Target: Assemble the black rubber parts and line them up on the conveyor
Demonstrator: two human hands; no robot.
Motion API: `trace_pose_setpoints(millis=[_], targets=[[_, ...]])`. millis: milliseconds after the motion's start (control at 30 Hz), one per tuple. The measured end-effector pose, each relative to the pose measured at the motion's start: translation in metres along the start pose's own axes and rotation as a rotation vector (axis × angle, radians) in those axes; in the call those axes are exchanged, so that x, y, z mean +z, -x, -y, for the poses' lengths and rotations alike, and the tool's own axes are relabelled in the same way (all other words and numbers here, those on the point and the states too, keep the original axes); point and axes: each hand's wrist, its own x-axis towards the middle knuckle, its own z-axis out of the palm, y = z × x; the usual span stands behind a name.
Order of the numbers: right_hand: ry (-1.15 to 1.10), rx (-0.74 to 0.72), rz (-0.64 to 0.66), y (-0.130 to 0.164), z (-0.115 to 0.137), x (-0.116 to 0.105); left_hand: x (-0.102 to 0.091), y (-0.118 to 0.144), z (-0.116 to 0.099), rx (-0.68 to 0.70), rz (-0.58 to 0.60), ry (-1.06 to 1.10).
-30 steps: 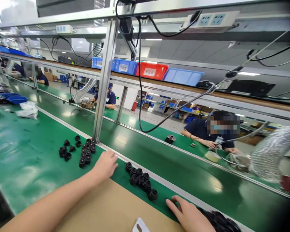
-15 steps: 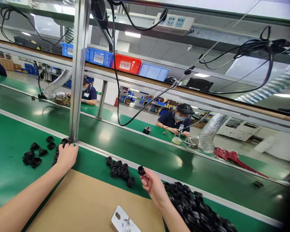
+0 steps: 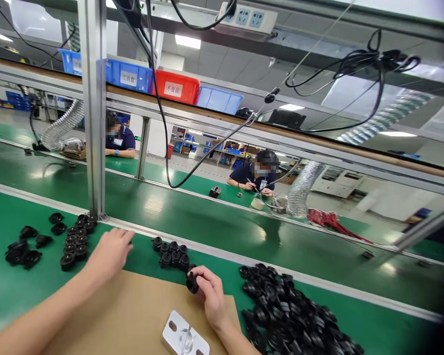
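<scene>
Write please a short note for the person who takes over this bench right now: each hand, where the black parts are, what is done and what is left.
Left hand: empty, resting at the cardboard sheet edge, beside the sorted rows.
Right hand: pinching one black cap over the cardboard, near the middle cluster.
White fixture plate: on the cardboard, at its near edge.
Done: two small groups stand arranged, with a few loose caps far left.
Left: the big pile on the right looks unsorted.

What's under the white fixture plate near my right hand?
The white fixture plate lies on the brown cardboard sheet, which rests on the green bench mat. Anything directly beneath the plate is covered.
</scene>
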Motion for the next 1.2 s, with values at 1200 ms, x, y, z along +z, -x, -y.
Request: trace_pose_setpoints(millis=[1200], targets=[[0.357, -0.358, 0.214, 0.01, 0.016, 0.022, 0.04, 0.042, -0.097, 0.092, 0.132, 1.355]])
